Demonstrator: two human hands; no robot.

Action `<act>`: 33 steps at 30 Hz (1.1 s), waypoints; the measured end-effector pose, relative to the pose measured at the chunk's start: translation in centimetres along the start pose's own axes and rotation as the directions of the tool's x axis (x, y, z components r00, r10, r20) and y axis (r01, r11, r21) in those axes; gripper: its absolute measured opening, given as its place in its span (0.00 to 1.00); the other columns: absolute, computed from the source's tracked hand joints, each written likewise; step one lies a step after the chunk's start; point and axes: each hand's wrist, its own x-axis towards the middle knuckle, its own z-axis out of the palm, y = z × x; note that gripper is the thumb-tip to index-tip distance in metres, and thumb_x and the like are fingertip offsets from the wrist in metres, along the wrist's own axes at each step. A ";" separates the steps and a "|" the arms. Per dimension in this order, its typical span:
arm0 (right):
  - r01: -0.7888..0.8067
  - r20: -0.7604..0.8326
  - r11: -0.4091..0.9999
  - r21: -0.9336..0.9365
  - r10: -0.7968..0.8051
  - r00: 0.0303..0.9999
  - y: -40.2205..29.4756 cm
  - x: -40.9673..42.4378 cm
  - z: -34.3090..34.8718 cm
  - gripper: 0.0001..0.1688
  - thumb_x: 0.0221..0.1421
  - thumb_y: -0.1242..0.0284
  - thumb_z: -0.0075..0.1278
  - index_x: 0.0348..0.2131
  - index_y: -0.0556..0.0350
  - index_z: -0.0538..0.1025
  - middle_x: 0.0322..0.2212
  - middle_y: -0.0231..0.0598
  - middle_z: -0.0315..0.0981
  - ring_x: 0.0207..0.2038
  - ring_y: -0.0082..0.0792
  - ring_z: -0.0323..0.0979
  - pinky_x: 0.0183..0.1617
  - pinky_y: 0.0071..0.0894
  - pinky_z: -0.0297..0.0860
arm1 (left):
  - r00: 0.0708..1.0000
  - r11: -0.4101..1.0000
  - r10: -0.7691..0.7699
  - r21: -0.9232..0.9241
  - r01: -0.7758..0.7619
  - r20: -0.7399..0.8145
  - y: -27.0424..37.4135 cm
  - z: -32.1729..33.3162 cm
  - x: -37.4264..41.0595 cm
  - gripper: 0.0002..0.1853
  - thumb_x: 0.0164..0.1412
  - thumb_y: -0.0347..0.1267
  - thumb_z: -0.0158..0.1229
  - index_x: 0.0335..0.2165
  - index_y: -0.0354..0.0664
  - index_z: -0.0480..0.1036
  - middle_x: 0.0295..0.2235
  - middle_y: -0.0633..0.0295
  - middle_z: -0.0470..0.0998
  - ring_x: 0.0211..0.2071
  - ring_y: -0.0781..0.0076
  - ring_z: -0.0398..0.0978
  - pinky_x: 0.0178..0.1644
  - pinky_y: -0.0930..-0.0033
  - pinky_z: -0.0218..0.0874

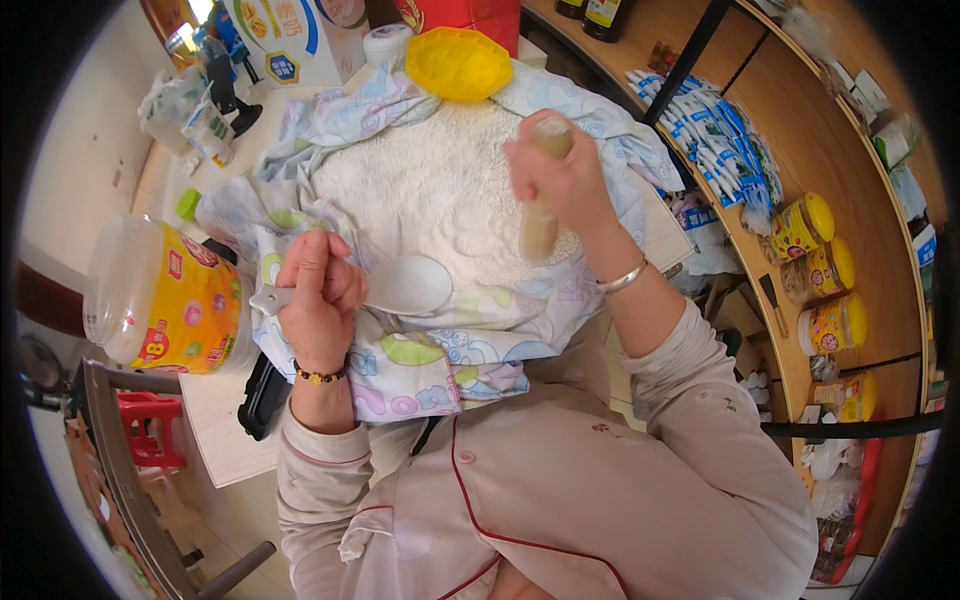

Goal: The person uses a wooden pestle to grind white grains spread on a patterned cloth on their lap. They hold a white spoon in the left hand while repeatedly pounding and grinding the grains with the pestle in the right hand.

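My left hand (319,289) is closed around the handle of a pale spoon (411,285). The spoon's broad bowl rests at the near edge of a heap of white flour-like powder (427,180). Under the powder spreads a printed cloth (480,322) with pastel patterns, bunched up around it. My right hand (561,172) grips a short, light wooden rod (538,232), which looks like a rolling pin and stands over the powder's right side. Hand and rod are blurred. A yellow faceted plastic dish or lid (459,64) lies at the powder's far edge.
Left of the cloth stands a large clear plastic jar (172,300) with a yellow label. A black case-like object (264,397) lies near the table edge. Boxes (300,37) stand behind. Along the right runs a wooden shelf (810,172) with blue-and-white packets (712,142) and yellow-lidded jars (832,322).
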 end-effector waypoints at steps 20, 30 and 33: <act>-0.096 0.087 0.990 -0.107 0.105 0.991 -0.8 -0.6 0.9 0.08 0.45 0.76 0.50 0.23 0.56 0.65 0.14 0.29 0.61 0.13 0.18 0.58 0.17 0.18 0.57 | 1.000 1.000 0.011 -0.002 -0.011 0.007 0.1 0.0 -0.1 0.13 0.61 0.36 0.41 0.25 0.40 0.64 0.09 0.75 0.45 0.10 0.84 0.40 0.15 0.77 0.36; 0.045 -0.379 0.932 0.360 0.102 0.920 0.3 -0.8 -5.2 0.07 0.46 0.75 0.49 0.23 0.55 0.64 0.13 0.29 0.57 0.13 0.23 0.56 0.17 0.24 0.60 | 1.000 1.000 -0.003 -0.010 0.003 0.012 -0.2 -0.1 0.0 0.13 0.61 0.37 0.41 0.25 0.40 0.64 0.09 0.75 0.45 0.09 0.84 0.40 0.16 0.78 0.38; 0.066 -0.218 0.934 0.351 0.013 0.976 -0.2 -2.7 -4.2 0.07 0.45 0.77 0.49 0.25 0.55 0.65 0.14 0.30 0.60 0.14 0.23 0.58 0.19 0.26 0.60 | 1.000 1.000 -0.006 -0.026 0.006 0.009 -0.2 0.0 -0.2 0.14 0.61 0.36 0.41 0.25 0.38 0.64 0.09 0.75 0.46 0.10 0.85 0.41 0.16 0.78 0.37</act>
